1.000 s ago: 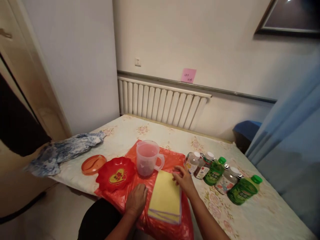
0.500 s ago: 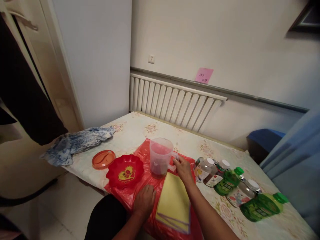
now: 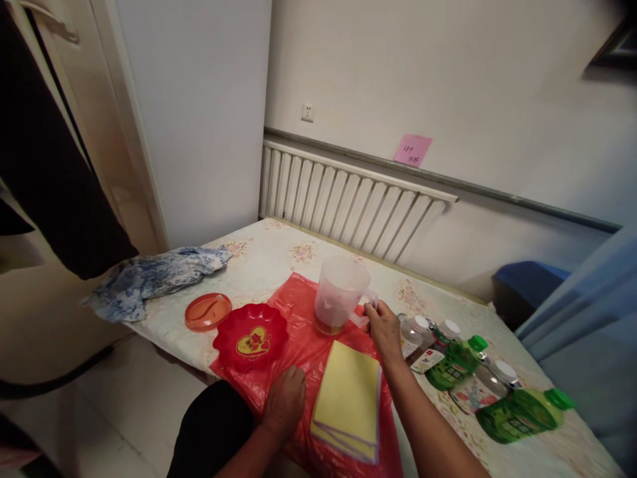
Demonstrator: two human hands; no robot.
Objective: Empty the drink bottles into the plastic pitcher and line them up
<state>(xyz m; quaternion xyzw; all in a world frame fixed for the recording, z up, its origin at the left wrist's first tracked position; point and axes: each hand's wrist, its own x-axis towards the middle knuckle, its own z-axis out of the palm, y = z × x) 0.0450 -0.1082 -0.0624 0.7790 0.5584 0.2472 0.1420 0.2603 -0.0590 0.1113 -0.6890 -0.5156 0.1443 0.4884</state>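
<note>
My right hand [image 3: 383, 326] grips the handle of a clear plastic measuring jug [image 3: 339, 292] and holds it tilted, its base just above a red plastic bag [image 3: 298, 315] spread on the table. My left hand [image 3: 284, 400] lies flat on the near edge of that bag, close to the table's front edge. A stack of yellow and purple cloths [image 3: 348, 400] lies on the bag between my arms. A red scalloped dish with a gold heart [image 3: 251, 337] sits left of the jug.
An orange lid [image 3: 208, 311] and a crumpled blue-white cloth [image 3: 149, 282] lie at the table's left end. Several bottles, clear ones [image 3: 438, 342] and green ones [image 3: 517, 415], lie in a row to the right. A white radiator [image 3: 348, 206] runs along the wall behind the floral tablecloth [image 3: 279, 255].
My right hand left the cloth stack, took the jug's handle and lifted the jug up and to the right. My left hand stayed on the bag. The view shifted left.
</note>
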